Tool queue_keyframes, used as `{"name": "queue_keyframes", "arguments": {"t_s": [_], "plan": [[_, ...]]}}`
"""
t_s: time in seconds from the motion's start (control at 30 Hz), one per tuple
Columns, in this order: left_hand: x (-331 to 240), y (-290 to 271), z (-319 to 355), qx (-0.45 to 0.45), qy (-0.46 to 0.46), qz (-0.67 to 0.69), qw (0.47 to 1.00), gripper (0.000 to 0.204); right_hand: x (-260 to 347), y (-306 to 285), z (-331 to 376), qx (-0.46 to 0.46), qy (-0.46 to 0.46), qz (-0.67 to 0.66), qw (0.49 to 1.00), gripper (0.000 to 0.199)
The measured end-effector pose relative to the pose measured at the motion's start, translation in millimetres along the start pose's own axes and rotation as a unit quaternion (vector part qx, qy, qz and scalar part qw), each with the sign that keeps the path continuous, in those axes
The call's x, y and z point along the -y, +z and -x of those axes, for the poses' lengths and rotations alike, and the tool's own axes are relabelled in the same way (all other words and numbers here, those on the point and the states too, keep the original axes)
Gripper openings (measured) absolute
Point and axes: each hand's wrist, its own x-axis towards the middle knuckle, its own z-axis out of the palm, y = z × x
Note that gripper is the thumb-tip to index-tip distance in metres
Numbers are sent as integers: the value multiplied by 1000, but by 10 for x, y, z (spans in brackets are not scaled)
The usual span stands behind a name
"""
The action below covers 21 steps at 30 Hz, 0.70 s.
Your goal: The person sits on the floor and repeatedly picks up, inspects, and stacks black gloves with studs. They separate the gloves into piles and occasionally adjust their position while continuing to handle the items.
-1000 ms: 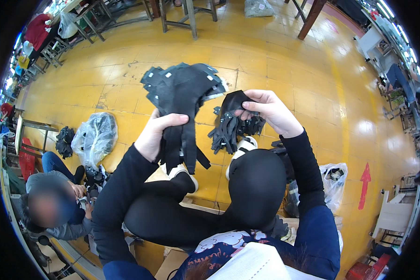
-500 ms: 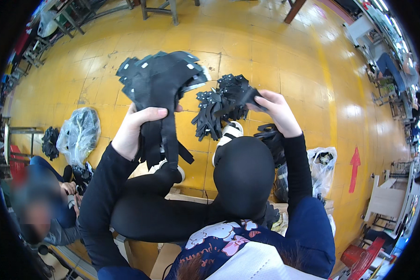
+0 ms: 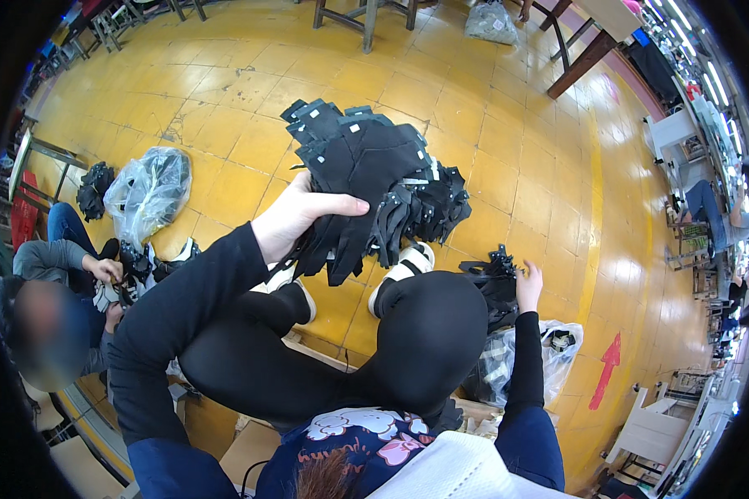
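Observation:
My left hand grips a fanned stack of black fabric pieces over the floor, thumb on top and fingers underneath. The pieces have wide ends with small white tags and narrow strips hanging down. Partly hidden behind the stack is a pile of similar black pieces on the floor in front of my shoes. My right hand is lowered beside my right knee, next to another black pile. Its fingers look apart, and I see nothing held in them.
A clear plastic bag lies by my right forearm. Another bag with dark contents stands at the left, near a co-worker's hands. Wooden stool legs are at the far side. A red arrow marks the yellow floor.
My right hand has moved down to the pile by my knee; the black piece it held is no longer in it. The left-hand stack has shifted right, over the floor pile. My view has turned slightly.

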Motion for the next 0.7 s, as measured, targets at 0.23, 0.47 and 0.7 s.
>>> {"name": "queue_keyframes", "arguments": {"t_s": [0.23,0.47,0.7], "plan": [[45,175,-4,36,71,-85,993,50,3127,-1418,-250,-39,-305,-362,880,26],[28,205,47,77,122,-133,980,53,3952,-1616,-163,-99,-502,-256,820,29],[-18,89,100,46,86,-63,993,46,3943,-1803,-159,-12,-397,-438,807,16]]}}
